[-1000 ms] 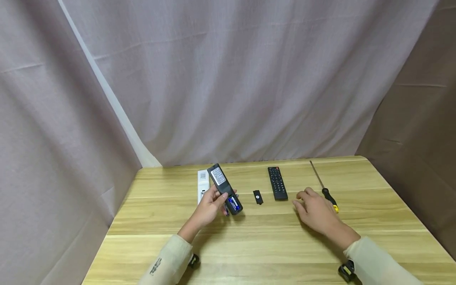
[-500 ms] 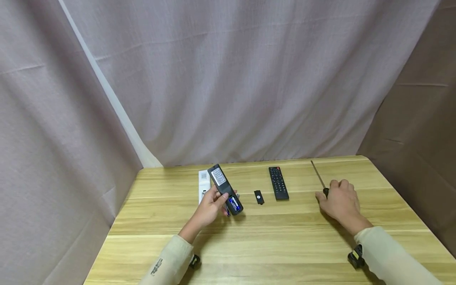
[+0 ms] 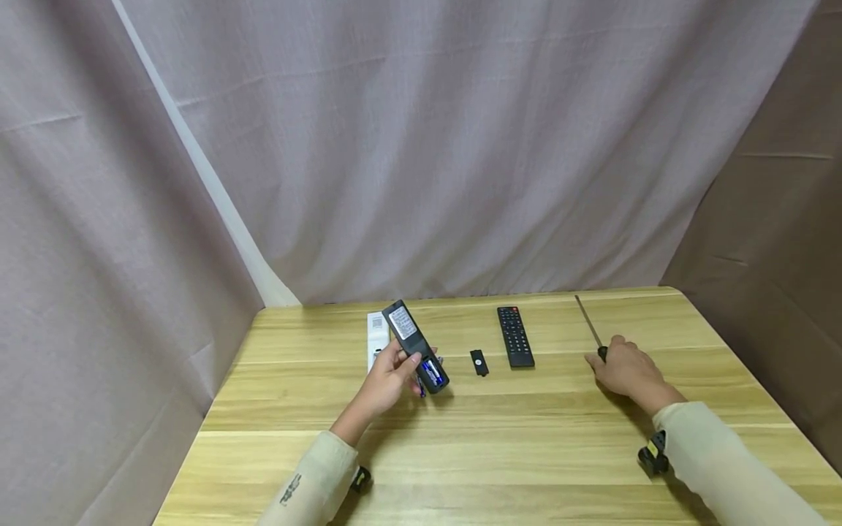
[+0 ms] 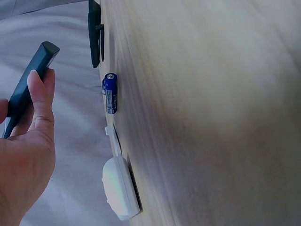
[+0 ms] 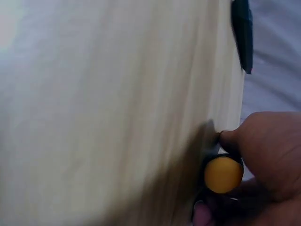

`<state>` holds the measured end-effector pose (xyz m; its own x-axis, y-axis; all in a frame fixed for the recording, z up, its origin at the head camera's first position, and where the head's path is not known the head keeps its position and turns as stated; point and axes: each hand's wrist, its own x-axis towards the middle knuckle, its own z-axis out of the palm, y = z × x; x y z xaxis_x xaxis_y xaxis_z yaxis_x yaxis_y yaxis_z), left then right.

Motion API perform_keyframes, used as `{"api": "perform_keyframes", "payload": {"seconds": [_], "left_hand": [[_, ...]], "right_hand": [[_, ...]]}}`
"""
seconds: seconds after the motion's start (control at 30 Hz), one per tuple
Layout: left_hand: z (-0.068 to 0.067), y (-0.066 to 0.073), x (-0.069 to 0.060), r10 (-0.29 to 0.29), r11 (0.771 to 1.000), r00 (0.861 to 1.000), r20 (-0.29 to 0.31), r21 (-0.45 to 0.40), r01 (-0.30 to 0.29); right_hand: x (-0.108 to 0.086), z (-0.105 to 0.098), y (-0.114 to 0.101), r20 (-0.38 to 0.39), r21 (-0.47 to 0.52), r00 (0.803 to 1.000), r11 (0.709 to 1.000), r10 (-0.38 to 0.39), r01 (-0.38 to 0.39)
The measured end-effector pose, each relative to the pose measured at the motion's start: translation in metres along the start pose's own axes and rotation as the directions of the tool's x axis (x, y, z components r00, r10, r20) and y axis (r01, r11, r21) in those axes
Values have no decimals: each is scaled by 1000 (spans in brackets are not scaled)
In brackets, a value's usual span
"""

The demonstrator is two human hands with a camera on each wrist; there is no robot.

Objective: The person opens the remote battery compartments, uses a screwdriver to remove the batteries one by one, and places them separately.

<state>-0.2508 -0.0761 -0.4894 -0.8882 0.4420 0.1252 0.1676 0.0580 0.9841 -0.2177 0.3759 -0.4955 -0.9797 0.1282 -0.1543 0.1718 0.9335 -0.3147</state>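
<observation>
My left hand (image 3: pixel 387 378) holds a black remote (image 3: pixel 414 345) back side up, its battery bay uncovered with blue batteries (image 3: pixel 432 371) inside. In the left wrist view the thumb and fingers grip this remote (image 4: pixel 29 84) above the table. My right hand (image 3: pixel 628 369) grips the screwdriver (image 3: pixel 588 321) by its dark handle, shaft pointing away. The right wrist view shows the handle's yellow end (image 5: pixel 224 174) beside the palm. Between the hands lie a small black cover (image 3: pixel 479 363) and a second black remote (image 3: pixel 516 337), buttons up.
A white remote (image 3: pixel 378 332) lies behind my left hand, partly covered by it. On the table (image 3: pixel 500 453) near it are loose blue batteries (image 4: pixel 111 92). A curtain (image 3: pixel 460 146) hangs along the table's back edge.
My right hand has moved right from beside the second remote to the screwdriver and taken hold of its handle. The left hand still holds its remote in nearly the same place.
</observation>
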Motion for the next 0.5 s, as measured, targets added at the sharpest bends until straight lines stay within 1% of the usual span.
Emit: {"api": "perform_keyframes", "payload": {"seconds": [0.13, 0.27, 0.33, 0.5], "left_hand": [[0, -1, 0, 8, 1000, 1000, 9, -12, -8], [0, -4, 1, 18, 999, 1000, 16, -27, -18], [0, -4, 1, 19, 999, 1000, 13, -29, -18], [1, -7, 0, 26, 999, 1000, 7, -31, -25]], "right_hand": [[5, -4, 2, 50, -6, 999, 1000, -19, 20], [7, -4, 1, 73, -28, 997, 999, -33, 35], [8, -4, 2, 74, -25, 997, 999, -36, 38], [9, -2, 9, 52, 25, 997, 999, -50, 48]]}}
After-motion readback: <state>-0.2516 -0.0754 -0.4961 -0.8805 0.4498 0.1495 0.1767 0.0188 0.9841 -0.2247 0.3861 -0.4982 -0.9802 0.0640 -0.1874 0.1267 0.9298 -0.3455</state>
